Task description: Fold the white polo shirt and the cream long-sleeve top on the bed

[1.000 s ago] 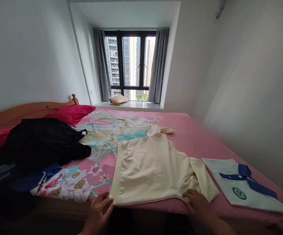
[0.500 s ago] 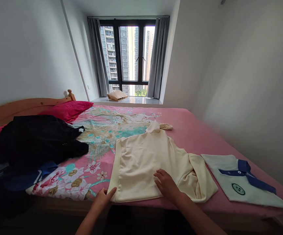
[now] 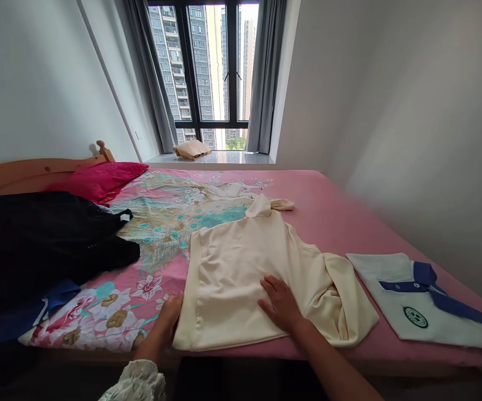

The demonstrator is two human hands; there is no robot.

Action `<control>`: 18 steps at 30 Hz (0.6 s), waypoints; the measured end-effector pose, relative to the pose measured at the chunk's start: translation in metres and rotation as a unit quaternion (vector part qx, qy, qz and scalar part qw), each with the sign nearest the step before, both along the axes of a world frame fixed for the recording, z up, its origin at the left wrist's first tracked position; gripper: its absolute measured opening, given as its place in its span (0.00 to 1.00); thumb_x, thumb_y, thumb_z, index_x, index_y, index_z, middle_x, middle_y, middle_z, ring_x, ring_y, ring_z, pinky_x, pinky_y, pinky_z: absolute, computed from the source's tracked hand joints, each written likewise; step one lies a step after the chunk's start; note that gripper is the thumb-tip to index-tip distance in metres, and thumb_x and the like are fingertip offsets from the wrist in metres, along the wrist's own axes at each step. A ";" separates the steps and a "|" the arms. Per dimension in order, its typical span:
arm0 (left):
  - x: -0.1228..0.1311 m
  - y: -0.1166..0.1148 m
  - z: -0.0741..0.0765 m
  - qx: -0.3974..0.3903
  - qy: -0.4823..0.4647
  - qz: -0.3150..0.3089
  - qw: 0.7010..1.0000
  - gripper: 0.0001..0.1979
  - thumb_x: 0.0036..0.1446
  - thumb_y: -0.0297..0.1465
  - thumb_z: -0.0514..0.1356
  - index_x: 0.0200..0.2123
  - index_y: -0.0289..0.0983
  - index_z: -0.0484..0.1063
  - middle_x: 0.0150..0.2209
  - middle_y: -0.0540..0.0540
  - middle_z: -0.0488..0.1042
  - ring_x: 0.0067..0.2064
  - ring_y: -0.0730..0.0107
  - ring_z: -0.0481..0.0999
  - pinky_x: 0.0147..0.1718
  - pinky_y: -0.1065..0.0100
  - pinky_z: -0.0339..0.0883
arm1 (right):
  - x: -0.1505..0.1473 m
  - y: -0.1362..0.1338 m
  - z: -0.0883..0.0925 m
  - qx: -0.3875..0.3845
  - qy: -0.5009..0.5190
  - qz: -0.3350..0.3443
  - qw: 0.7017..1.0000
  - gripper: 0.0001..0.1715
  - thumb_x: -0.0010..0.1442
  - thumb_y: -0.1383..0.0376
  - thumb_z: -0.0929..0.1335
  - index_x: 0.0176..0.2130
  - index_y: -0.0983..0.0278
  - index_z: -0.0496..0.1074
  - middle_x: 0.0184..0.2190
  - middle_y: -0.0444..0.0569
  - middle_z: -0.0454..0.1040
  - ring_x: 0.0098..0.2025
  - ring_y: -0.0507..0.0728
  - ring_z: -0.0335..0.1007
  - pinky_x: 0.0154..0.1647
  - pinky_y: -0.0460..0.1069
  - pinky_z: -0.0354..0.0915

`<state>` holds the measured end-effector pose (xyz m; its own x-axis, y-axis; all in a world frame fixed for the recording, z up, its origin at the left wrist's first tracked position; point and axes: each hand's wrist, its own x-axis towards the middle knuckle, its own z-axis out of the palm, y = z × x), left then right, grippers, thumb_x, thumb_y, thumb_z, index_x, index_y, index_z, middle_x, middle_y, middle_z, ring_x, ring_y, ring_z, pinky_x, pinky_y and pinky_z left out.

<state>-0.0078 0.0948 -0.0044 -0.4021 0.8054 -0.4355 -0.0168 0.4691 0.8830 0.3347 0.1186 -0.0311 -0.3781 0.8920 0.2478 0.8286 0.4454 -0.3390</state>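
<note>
A cream top [image 3: 241,267] lies spread on the bed [image 3: 333,217], hem towards me, one sleeve bunched at its right side. My right hand [image 3: 280,303] rests flat on the lower middle of the top, fingers stretched out. My left hand [image 3: 166,318] is at the top's lower left edge, fingers tucked against the fabric there; whether it grips the edge I cannot make out.
A folded white polo shirt with a blue collar [image 3: 420,303] lies at the right. A heap of black and blue clothes [image 3: 44,250] sits at the left, a red pillow [image 3: 99,179] behind it. A window [image 3: 207,67] and sill lie beyond the bed.
My right hand left the top's lower right corner and moved onto its middle. My left hand slid up along the left edge. The view tilted down and nearer.
</note>
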 end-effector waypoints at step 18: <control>-0.004 0.006 -0.013 0.010 0.326 -0.068 0.943 0.19 0.55 0.46 0.48 0.25 0.40 0.69 0.29 0.41 0.78 0.35 0.54 0.75 0.33 0.64 0.62 | 0.064 0.020 -0.004 -0.085 -0.076 -0.244 0.963 0.40 0.63 0.53 0.56 0.63 0.80 0.52 0.64 0.69 0.47 0.67 0.69 0.37 0.64 0.66 0.33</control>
